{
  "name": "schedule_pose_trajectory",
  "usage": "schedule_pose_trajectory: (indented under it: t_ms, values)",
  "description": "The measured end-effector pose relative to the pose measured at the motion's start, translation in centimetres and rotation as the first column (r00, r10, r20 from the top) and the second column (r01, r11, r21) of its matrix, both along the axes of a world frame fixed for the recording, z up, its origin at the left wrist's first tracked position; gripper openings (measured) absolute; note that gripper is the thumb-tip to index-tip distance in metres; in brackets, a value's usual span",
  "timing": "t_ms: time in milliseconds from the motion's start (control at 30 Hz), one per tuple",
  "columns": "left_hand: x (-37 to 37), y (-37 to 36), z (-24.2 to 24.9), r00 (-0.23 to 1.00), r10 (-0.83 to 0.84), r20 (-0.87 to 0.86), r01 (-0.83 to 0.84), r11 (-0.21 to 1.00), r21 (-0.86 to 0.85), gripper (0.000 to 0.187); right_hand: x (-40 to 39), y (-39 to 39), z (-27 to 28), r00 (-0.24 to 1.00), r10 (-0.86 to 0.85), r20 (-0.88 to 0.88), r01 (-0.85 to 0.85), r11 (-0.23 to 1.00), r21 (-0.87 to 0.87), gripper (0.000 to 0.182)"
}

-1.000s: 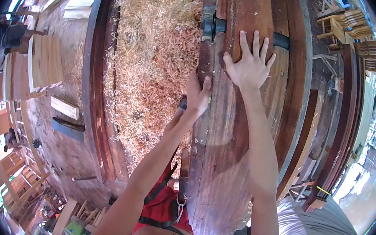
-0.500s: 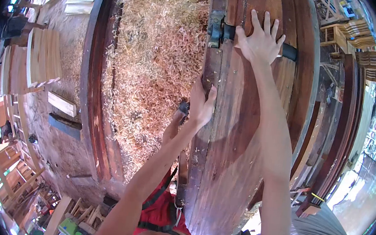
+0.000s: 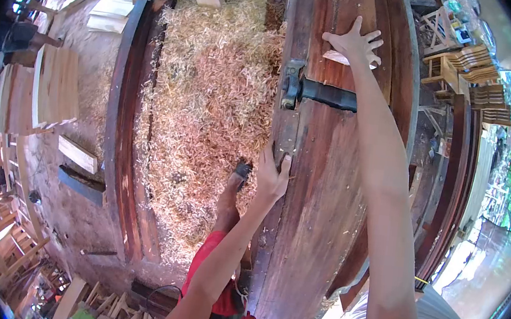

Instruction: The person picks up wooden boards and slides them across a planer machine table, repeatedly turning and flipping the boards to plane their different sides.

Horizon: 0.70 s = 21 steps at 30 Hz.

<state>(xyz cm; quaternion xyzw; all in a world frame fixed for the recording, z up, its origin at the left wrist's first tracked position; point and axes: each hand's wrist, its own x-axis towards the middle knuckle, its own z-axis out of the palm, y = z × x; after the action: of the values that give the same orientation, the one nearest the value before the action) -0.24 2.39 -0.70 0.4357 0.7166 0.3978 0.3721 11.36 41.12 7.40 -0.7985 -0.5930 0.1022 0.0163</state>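
Note:
My right hand (image 3: 356, 44) lies with fingers spread on a pale piece of wood (image 3: 336, 57), mostly hidden under the palm, on the far part of a long dark wooden bench (image 3: 321, 185). Nearer to me than this hand, a dark metal cylinder (image 3: 327, 95) crosses the bench top. A metal block (image 3: 290, 85) carries its left end, and my right forearm covers its other end. My left hand (image 3: 272, 177) holds the bench's left edge, thumb on top and fingers down the side.
Wood shavings (image 3: 211, 105) are heaped left of the bench, where my foot (image 3: 242, 172) stands. A dark beam (image 3: 128, 127) borders the heap. Stacked boards (image 3: 57, 86) and loose wood blocks (image 3: 78, 153) lie further left. Long dark planks (image 3: 452, 180) run along the right.
My right hand has moved forward from over the cylinder to beyond it, together with the pale wood. My left hand stays at the bench edge. The whole view has shifted slightly.

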Motion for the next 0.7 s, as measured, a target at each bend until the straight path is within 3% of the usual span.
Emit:
schedule_pose_trajectory:
  t_ms: [100, 300, 367, 433, 467, 500, 533, 567, 633, 700]
  values:
    - [0.1, 0.0, 0.8, 1.0, 0.016, -0.014, -0.016, 0.999, -0.043, 0.068, -0.3, 0.0, 2.2, 0.998, -0.061, -0.016, 0.059, 0.993, -0.107, 0.134]
    - [0.1, 0.1, 1.2, 0.996, 0.072, -0.045, -0.072, 0.997, 0.012, 0.065, -0.5, -1.6, 6.9, 0.998, -0.047, 0.052, 0.054, 0.989, -0.137, 0.134]
    - [0.2, -0.1, 1.8, 0.998, 0.05, -0.022, -0.05, 0.999, 0.016, 0.065, 1.0, -3.8, 9.7, 0.994, -0.057, -0.092, 0.044, 0.99, -0.134, 0.134]
    - [0.2, 0.1, 1.8, 0.998, 0.06, -0.028, -0.061, 0.998, -0.034, 0.068, 4.4, -6.1, 10.1, 0.922, 0.029, -0.387, -0.047, 0.998, -0.038, 0.137]
    - [0.2, -0.1, 1.8, 0.998, 0.054, -0.03, -0.056, 0.998, -0.042, 0.069, 7.0, -7.1, 8.1, 0.663, 0.153, -0.733, -0.12, 0.988, 0.098, 0.13]
    - [0.2, -0.2, 1.4, 0.999, 0.051, -0.017, -0.051, 0.998, -0.019, 0.069, 4.7, -13.7, 14.1, 0.383, 0.038, -0.923, 0.024, 0.998, 0.051, 0.119]
    - [0.2, -0.5, 0.6, 0.998, 0.056, -0.003, -0.056, 0.998, -0.016, 0.069, 5.3, -17.8, 16.0, 0.085, -0.11, -0.99, 0.063, 0.992, -0.105, 0.088]
    - [0.0, -0.7, 0.2, 0.998, 0.06, 0.009, -0.06, 0.998, -0.014, 0.068, 5.9, -21.9, 17.9, -0.207, -0.26, -0.943, 0.088, 0.955, -0.282, 0.059]
    - [-0.7, -1.1, 1.1, 0.999, 0.035, 0.034, -0.032, 0.997, -0.076, 0.069, 7.1, -29.7, 18.7, -0.301, -0.039, -0.953, 0.295, 0.946, -0.132, 0.067]
    - [-1.2, -2.3, 2.3, 0.994, 0.101, 0.049, -0.102, 0.994, 0.035, 0.065, 9.8, -37.1, 17.4, -0.478, 0.028, -0.878, 0.338, 0.928, -0.154, 0.074]
